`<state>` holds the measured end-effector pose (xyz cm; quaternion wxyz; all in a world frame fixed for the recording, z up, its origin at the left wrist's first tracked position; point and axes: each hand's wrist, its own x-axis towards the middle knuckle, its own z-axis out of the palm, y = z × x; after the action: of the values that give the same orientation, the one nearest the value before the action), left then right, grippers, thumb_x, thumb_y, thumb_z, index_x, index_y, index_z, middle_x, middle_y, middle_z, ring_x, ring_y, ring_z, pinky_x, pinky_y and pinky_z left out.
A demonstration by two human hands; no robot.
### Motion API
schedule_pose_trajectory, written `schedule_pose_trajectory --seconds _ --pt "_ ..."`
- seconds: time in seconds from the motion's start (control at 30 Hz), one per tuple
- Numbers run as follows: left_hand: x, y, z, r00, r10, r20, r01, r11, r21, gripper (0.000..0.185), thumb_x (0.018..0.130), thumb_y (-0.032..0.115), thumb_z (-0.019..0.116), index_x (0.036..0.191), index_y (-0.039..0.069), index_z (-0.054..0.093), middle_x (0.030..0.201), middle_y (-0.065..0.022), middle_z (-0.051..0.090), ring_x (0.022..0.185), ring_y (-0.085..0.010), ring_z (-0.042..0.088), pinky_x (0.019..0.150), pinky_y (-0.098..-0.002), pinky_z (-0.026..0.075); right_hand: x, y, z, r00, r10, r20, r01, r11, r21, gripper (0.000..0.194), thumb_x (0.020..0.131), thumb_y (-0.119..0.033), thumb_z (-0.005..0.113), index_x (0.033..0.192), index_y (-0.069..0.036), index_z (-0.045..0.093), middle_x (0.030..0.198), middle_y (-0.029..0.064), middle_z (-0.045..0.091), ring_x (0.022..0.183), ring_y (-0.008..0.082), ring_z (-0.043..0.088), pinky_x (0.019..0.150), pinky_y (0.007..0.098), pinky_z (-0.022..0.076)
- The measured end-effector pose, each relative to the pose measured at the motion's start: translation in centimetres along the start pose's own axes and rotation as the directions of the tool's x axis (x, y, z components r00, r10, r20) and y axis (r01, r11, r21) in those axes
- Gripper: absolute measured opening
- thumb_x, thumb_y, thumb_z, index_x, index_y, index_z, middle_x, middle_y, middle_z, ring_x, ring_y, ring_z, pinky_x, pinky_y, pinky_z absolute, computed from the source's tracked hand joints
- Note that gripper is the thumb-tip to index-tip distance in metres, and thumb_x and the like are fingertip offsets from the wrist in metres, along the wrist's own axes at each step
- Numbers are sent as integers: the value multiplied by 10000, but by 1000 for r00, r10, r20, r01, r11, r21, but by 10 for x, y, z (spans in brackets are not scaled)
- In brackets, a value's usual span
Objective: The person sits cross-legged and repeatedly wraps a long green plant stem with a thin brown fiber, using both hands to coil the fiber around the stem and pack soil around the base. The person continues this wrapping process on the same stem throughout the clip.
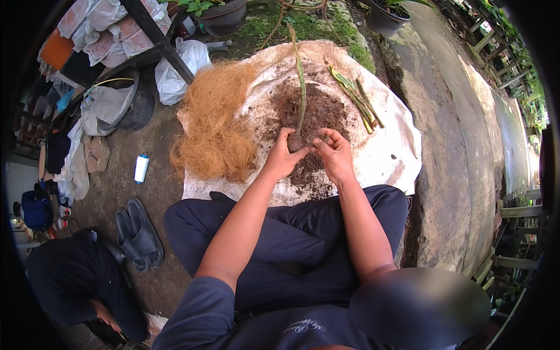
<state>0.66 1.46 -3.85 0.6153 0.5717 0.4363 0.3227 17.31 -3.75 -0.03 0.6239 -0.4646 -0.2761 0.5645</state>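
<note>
My left hand (281, 154) grips a ball of dark soil (297, 143) at the foot of a long, narrow plant leaf (301, 87), probably a snake plant. The leaf stands up from the ball and leans toward the far edge. At the right side of the ball is my right hand (334, 153), thumb and fingers bent close together; a dark bit shows by the fingertips, too small to name. Beneath both hands, loose soil (317, 109) is heaped on a white woven sack (385, 162). Cut yellow-edged leaves (352, 96) lie to the right of the heap.
Brown coconut fibre (214, 122) is piled on the sack's left side. Farther left are a white thread spool (141, 169), grey slippers (139, 234) and a dark bucket (135, 107). Plant pots (223, 17) stand beyond. Another person (83, 280) bends over at lower left.
</note>
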Motion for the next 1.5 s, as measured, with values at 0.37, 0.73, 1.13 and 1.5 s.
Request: schedule_pose_trajectory --seconds 0.37,0.73,1.13,1.5 --pt "-4 -10 6 989 -22 146 76 923 -377 495 1068 442 483 1437 126 391 1096 -35 484 945 -141 516 800 -308 426 -1 10 -3 990 -135 31 131 836 -532 271 910 -88 771 1147 -7 668 750 -63 568 652 21 464 568 218 370" --pt "-6 -7 10 993 -114 29 116 988 -98 398 1115 421 429 1387 133 394 1021 -63 558 824 -150 548 710 -319 482 -9 -5 7 991 -108 81 135 754 -643 326 854 -46 810 1157 -23 691 849 14 660 741 69 593 697 256 519" --pt "-2 -14 10 995 -49 91 75 947 -314 331 1110 336 440 1366 128 418 1044 -95 603 863 -169 582 759 -349 508 -3 4 3 983 -160 96 186 826 -532 273 864 -14 735 1126 8 661 898 38 703 826 70 662 716 256 536" --pt "-5 -16 14 997 -16 71 35 963 -268 308 1081 225 425 1362 106 459 988 -70 640 799 -157 596 715 -324 483 -2 1 -1 993 -86 82 106 950 -292 280 915 3 695 1176 31 599 913 30 691 776 75 652 686 246 539"
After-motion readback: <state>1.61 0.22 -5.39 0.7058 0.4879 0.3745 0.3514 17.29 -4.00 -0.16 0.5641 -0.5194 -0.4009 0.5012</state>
